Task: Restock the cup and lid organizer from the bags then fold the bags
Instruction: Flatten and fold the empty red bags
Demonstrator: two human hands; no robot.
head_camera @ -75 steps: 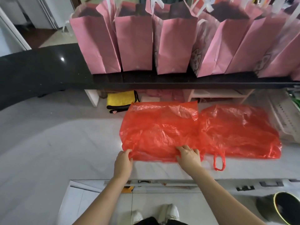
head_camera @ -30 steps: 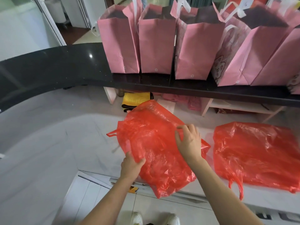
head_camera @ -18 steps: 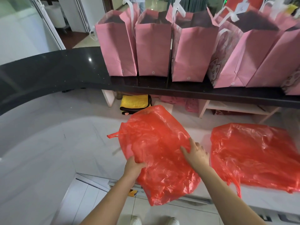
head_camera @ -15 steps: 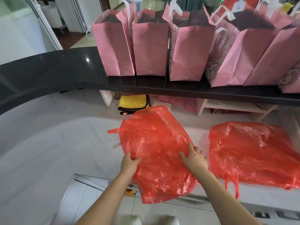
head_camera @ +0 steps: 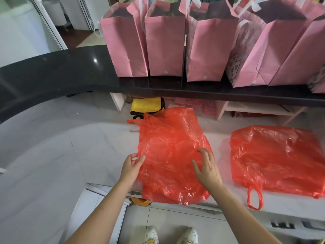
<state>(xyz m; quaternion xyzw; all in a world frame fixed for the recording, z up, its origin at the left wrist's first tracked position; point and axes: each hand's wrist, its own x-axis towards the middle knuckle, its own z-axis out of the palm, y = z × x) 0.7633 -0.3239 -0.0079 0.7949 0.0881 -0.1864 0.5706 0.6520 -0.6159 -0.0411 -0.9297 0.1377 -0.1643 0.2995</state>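
Observation:
A red plastic bag (head_camera: 170, 148) lies lengthwise on the white counter (head_camera: 70, 155), its handles at the far left and its near end hanging over the counter's front edge. My left hand (head_camera: 131, 167) pinches the bag's left edge between thumb and fingers. My right hand (head_camera: 206, 167) hovers over the bag's right part with fingers spread and curled, holding nothing. A second red plastic bag (head_camera: 277, 159) lies flat to the right, one handle loop dangling toward the front edge. No cup and lid organizer is in view.
A black raised ledge (head_camera: 61, 73) runs across the back and carries several upright pink paper bags (head_camera: 165, 46). Under it sit a folded yellow cloth (head_camera: 146, 104) and a white shelf (head_camera: 255, 110). My shoes (head_camera: 170, 235) and the tiled floor show below.
The left bag was turned from lying sideways beside the other bag to lying lengthwise, apart from it. My right hand lifted off its surface; my left hand shifted to its left edge.

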